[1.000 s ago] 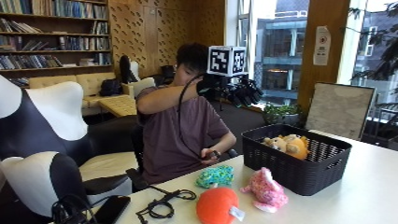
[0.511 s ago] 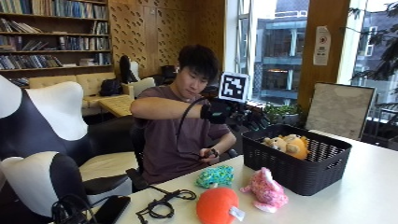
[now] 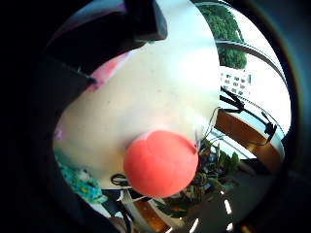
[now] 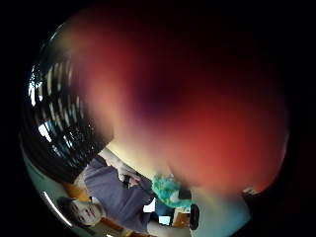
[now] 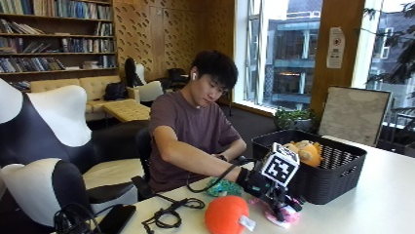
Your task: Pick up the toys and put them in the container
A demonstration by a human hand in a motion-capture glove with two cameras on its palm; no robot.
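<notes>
Beside the black plastic mesh basket [image 5: 337,170] on the white bench [image 5: 383,204], the gloved right hand [image 5: 262,183] rests on a pink plush toy [image 5: 285,217]; fingers' closure cannot be told. An orange ball-shaped plush toy [image 5: 227,214] sits nearby.

orange ball [image 5: 226,214], pink toy [image 5: 283,218], black basket [image 5: 337,168]

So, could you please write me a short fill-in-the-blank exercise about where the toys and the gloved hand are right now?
1. The gloved right hand is down on the ____ plush toy on the table.
2. The black basket already holds a ____ plush toy.
3. The orange ball lies on the table, ____ the basket.
4. The teal knitted toy lies between the ball and the ____.

Missing words: pink; yellow; outside; person
</notes>
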